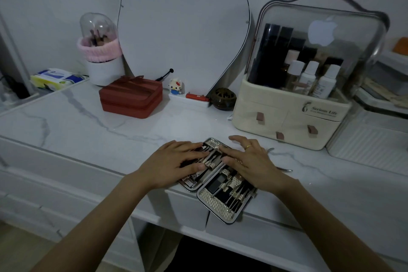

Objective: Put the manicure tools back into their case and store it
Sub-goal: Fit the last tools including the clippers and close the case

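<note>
Your manicure case (pixel 217 181) lies open at the marble worktop's (pixel 88 121) front edge, one corner overhanging. Your left hand (pixel 176 164) and right hand (pixel 250 162) rest flat on its tools, fingers spread. Metal nippers (pixel 284 169) lie just right of the case. Behind it stand a cream cosmetics organiser (pixel 287 117) and a red zipped box (pixel 130 97).

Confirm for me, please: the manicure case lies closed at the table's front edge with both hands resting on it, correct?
Not quite: the head view shows the manicure case lying open, tools visible in both halves. It does sit at the table front edge, with the left hand and right hand on it.
</note>
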